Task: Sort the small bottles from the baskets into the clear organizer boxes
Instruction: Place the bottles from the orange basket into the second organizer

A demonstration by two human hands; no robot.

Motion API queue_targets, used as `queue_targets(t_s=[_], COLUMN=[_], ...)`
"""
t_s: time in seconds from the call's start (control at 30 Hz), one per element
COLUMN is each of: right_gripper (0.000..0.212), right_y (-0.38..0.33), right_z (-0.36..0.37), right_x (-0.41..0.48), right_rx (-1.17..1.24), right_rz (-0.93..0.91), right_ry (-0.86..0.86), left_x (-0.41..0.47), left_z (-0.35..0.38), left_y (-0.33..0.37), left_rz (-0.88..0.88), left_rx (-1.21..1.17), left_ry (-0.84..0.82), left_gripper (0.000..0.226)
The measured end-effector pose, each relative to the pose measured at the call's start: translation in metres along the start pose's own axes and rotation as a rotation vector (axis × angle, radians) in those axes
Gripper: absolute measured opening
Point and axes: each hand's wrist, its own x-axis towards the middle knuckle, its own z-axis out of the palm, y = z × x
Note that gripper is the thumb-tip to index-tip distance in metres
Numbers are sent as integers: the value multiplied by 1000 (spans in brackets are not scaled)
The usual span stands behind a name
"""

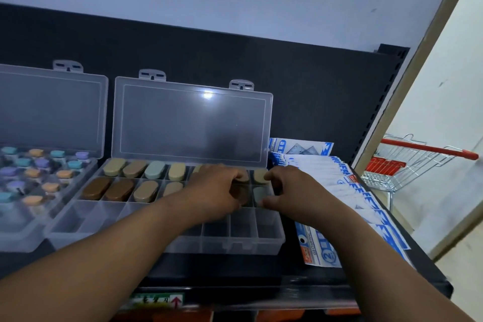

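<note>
1. Two clear boxes: the right box [235, 232], and a second box [23, 238] left of it.
2. Eight oval-capped bottles [146, 190] show whole in the right box; about four more sit half hidden.
3. Round-capped bottles [32, 172] in the second box: too blurred to count.
4. Two hands: left hand [217, 189], right hand [290, 191].
5. One shopping cart [428, 150], right of the right box.

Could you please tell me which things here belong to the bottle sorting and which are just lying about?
Part of the job:
clear box under the hands
second clear box
brown-capped bottles
pastel-capped bottles
left hand
right hand

Just lying about:
blue-and-white packets
shopping cart
shelf label
</note>
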Motion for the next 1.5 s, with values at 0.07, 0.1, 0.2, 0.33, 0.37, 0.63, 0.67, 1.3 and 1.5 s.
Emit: queue_targets(t_s=[0.07, 0.1, 0.2, 0.33, 0.37, 0.63, 0.67, 1.3, 1.5], right_gripper=[48, 44, 39, 54, 57, 68, 68, 71, 69], right_y=[-8, -14, -38, -83, -99, -243, -262, -624, -692], right_z=[-2, -3, -6, -1, 2, 59, 67, 196, 215], right_x=[-2, -2, -4, -1, 1, 5, 3, -44, -8], right_rx=[-20, -42, -117, -218, -239, -288, -289, -244, -282], right_rz=[-10, -28, -88, -177, -207, -408, -428, -816, -867], right_ry=[40, 64, 110, 137, 139, 78, 72, -23, -66], left_x=[-2, -4, -13, -43, -55, -172, -189, -496, -511], left_z=[-5, -8, -23, -48, -57, -126, -133, -273, -302], left_y=[-2, -4, -15, -48, -60, -170, -182, -397, -455], left_rz=[-17, -15, 19, 43, 30, -233, -262, -694, -781], left_rx=[31, 40, 96, 228, 277, 509, 510, 532, 510], left_ry=[27, 51, 125, 236, 263, 370, 372, 409, 441], left_gripper=[48, 51, 56, 63, 64, 74, 75, 77, 78])
